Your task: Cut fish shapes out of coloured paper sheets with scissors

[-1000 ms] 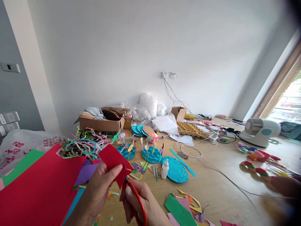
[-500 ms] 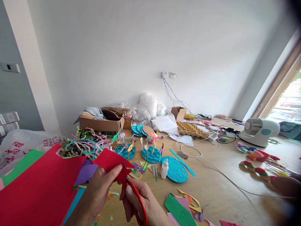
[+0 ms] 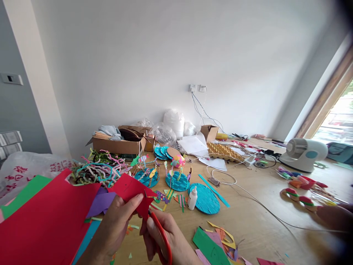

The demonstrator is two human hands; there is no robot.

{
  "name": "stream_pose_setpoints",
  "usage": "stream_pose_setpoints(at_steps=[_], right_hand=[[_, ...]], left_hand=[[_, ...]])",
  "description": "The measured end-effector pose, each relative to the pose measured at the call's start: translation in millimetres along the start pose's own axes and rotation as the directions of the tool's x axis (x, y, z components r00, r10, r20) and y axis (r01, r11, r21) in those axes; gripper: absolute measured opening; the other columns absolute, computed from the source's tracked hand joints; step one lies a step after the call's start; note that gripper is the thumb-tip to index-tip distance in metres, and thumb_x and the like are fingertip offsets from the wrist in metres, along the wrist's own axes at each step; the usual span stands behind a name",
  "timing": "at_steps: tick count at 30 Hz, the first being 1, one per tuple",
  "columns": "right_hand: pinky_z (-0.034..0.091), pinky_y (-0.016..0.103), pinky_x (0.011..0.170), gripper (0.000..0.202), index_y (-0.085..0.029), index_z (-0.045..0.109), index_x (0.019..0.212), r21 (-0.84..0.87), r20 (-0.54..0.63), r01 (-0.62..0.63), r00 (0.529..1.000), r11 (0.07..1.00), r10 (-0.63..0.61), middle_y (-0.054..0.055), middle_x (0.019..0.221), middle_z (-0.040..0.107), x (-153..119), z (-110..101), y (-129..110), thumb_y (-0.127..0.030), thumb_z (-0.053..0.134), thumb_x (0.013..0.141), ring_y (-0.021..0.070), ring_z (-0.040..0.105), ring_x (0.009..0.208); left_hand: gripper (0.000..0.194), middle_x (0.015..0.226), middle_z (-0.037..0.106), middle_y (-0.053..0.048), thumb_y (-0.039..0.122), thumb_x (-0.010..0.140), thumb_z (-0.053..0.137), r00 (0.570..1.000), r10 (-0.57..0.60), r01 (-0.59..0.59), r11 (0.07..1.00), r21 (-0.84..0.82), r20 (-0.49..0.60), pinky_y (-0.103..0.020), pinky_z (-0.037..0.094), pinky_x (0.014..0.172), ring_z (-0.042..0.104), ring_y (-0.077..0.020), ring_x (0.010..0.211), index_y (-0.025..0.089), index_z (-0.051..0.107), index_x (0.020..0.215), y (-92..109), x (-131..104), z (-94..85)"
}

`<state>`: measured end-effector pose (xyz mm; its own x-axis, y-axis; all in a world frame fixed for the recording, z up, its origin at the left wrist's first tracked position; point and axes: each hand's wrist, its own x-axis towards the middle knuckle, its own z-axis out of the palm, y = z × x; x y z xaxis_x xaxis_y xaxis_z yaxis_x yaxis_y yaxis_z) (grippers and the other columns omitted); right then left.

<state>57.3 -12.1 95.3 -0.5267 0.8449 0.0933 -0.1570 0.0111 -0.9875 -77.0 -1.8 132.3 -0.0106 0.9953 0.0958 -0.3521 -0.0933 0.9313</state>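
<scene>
We see smooth, matt red paper (image 3: 125, 187), glossy plastic-handled scissors (image 3: 164, 235), a smooth wood-look worktop (image 3: 239, 221), a matt cardboard box (image 3: 118, 146) and crinkled, shiny plastic bags (image 3: 165, 134).

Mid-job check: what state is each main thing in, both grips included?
Left grip: closed on red piece
Right grip: closed on scissors
Red piece: pinched, raised
Scissors: held, opening unclear
White bottle: upright
Large cardboard box: open, filled
Small cardboard box: open
Front blue disc: lying flat
Fan: upright, on/off unclear
</scene>
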Motion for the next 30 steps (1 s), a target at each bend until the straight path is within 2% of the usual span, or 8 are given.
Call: stream_pose_setpoints(at_steps=[11, 24, 30], right_hand=[[0.019, 0.016, 0.033, 0.062, -0.014, 0.054, 0.073, 0.005, -0.043, -0.047, 0.998, 0.999, 0.047, -0.007, 0.042, 0.044, -1, 3, -6, -0.076, 0.050, 0.073, 0.0031, 0.031, 0.032], [0.019, 0.016, 0.032, 0.063, -0.015, 0.052, 0.071, -0.037, -0.057, -0.058, 0.997, 0.998, 0.056, -0.008, 0.040, 0.042, -1, 3, -7, -0.079, 0.050, 0.070, 0.0035, 0.032, 0.032], [0.017, 0.016, 0.031, 0.064, -0.016, 0.052, 0.071, -0.031, -0.056, -0.083, 0.995, 0.996, 0.081, -0.008, 0.039, 0.043, -2, 4, -11, -0.079, 0.050, 0.070, 0.0028, 0.028, 0.030]], left_hand=[[0.022, 0.056, 0.061, 0.004, 0.033, 0.067, 0.075, 1.000, 0.006, -0.006, 1.000, 0.004, 0.007, -0.023, 0.047, 0.057, 0.053, -0.0141, 0.059, 0.019, 0.059, 0.062, 1, -1, 0.6], [0.022, 0.054, 0.059, 0.004, 0.031, 0.067, 0.074, 1.000, -0.003, 0.003, 1.000, 0.000, 0.023, -0.023, 0.045, 0.054, 0.052, -0.0133, 0.055, 0.018, 0.058, 0.060, 2, -2, 0.4], [0.023, 0.051, 0.057, 0.004, 0.031, 0.067, 0.074, 0.999, -0.016, 0.017, 1.000, -0.014, 0.030, -0.023, 0.045, 0.051, 0.050, -0.0127, 0.052, 0.018, 0.057, 0.058, 1, -2, 0.4]])
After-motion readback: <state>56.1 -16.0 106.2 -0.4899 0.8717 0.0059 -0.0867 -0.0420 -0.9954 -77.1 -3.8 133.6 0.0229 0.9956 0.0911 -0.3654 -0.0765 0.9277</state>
